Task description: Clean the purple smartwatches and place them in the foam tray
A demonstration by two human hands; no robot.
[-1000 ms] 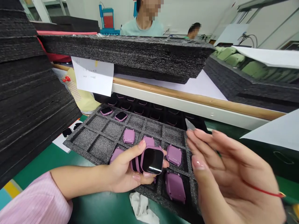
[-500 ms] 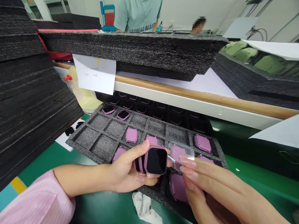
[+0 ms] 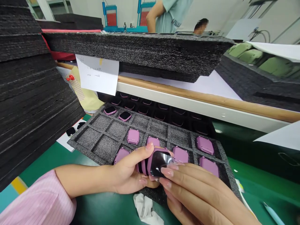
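My left hand (image 3: 127, 172) is shut around a small bunch of pink square smartwatch bodies, with one black-faced watch (image 3: 159, 163) turned up at the front. My right hand (image 3: 199, 195) is over that watch, its fingertips pinching a clear plastic film (image 3: 167, 159) against the black screen. The film's edge catches the light, and how far it covers the screen is partly hidden by my fingers. Below both hands lies a black foam tray (image 3: 103, 147). Its square pockets hold pink watch bodies such as (image 3: 133, 136), and a few show black screens.
Thick stacks of black foam sheets (image 3: 28, 93) rise at the left, and a raised foam sheet (image 3: 136, 51) spans the back. A darker tray sits under the shelf edge. A white cloth (image 3: 145, 209) lies on the green mat (image 3: 255, 175). A co-worker stands far behind.
My right hand has moved left onto the watch in my left hand, carrying the clear film from above the tray onto the black screen. The left hand's grip stays the same.
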